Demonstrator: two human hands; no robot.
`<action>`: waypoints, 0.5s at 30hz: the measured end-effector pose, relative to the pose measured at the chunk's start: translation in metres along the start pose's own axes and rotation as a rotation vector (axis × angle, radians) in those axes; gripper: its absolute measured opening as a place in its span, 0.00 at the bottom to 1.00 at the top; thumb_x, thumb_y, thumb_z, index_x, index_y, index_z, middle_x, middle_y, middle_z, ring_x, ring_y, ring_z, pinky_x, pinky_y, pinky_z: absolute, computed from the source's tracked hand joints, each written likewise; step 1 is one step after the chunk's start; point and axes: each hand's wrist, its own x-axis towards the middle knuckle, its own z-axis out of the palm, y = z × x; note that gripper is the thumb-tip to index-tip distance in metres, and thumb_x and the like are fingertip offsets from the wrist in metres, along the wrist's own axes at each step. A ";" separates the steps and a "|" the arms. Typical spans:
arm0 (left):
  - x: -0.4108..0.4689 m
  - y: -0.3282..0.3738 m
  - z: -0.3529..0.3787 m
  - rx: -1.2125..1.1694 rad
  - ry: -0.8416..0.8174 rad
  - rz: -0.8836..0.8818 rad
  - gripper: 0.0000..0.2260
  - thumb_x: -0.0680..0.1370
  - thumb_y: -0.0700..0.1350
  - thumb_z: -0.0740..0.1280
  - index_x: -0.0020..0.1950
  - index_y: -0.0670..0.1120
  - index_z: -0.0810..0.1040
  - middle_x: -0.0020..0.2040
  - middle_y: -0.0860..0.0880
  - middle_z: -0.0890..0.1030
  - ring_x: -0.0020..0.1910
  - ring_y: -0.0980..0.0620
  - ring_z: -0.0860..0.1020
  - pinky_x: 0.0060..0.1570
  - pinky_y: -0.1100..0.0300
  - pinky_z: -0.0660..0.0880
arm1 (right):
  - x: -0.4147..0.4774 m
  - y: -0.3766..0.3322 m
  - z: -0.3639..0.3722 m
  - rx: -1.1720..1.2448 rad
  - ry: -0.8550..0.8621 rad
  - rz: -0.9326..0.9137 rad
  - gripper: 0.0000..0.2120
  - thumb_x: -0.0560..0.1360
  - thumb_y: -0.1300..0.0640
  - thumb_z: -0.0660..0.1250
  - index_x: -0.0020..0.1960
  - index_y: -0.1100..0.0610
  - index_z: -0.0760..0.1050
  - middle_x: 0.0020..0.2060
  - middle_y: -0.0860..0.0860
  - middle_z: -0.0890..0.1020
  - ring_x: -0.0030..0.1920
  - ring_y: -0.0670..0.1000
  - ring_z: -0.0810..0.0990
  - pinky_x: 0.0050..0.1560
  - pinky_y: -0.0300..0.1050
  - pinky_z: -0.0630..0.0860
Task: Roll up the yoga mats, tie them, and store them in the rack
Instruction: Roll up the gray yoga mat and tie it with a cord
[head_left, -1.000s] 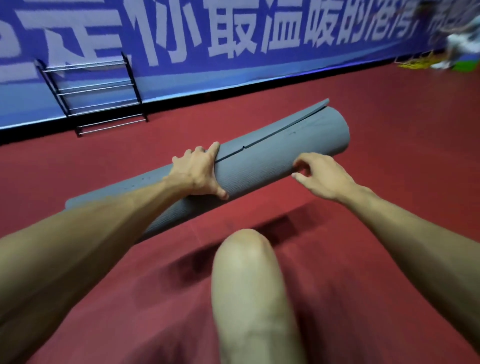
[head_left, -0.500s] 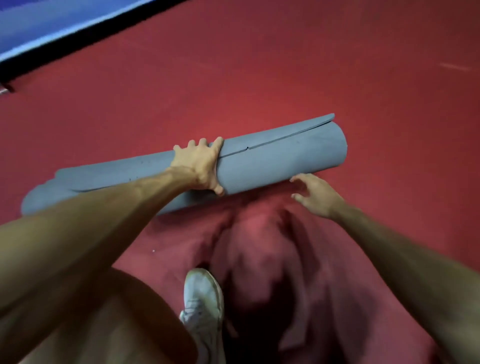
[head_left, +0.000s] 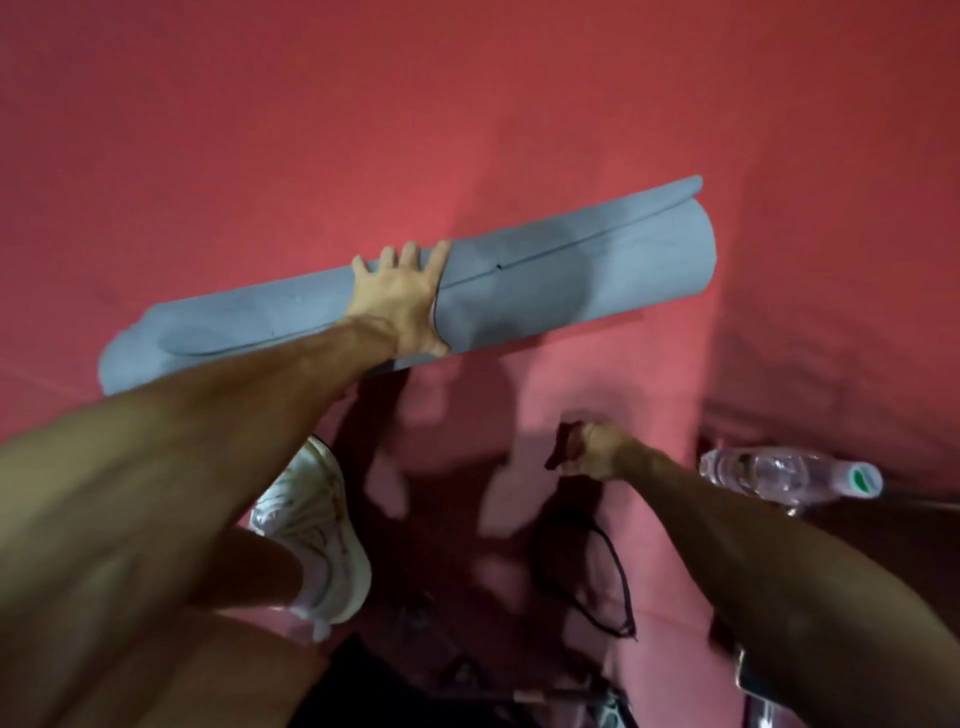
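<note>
Right hand had dropped to five o'clock, fist closed on a black cord, leaving the left hand, fingers spread, pinning the rolled mat at twelve o'clock, whose loose flap could spring open.

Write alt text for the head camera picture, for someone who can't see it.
A person's left hand presses on a rolled grey-blue yoga mat lying on a red floor, while the right hand grips a dark cord. A water bottle lies at right.
</note>
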 end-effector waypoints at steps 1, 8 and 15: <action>-0.003 0.007 0.005 -0.008 -0.001 0.020 0.55 0.58 0.65 0.75 0.76 0.49 0.51 0.66 0.43 0.67 0.64 0.40 0.67 0.61 0.36 0.65 | -0.004 0.002 0.013 -0.008 -0.023 -0.001 0.15 0.72 0.51 0.73 0.55 0.57 0.82 0.53 0.56 0.82 0.56 0.56 0.79 0.54 0.42 0.72; -0.022 0.037 0.019 -0.097 -0.080 0.066 0.57 0.58 0.64 0.77 0.76 0.51 0.48 0.68 0.44 0.65 0.67 0.41 0.65 0.65 0.35 0.62 | -0.016 -0.004 0.087 -0.278 0.175 0.037 0.27 0.77 0.51 0.64 0.74 0.54 0.63 0.76 0.59 0.53 0.74 0.62 0.54 0.73 0.53 0.54; -0.031 0.023 0.007 -0.123 -0.013 0.027 0.56 0.56 0.64 0.76 0.76 0.50 0.51 0.66 0.45 0.67 0.65 0.41 0.67 0.63 0.37 0.64 | -0.008 -0.015 0.065 0.058 0.265 0.112 0.13 0.76 0.51 0.67 0.55 0.59 0.77 0.58 0.57 0.79 0.60 0.58 0.76 0.57 0.45 0.70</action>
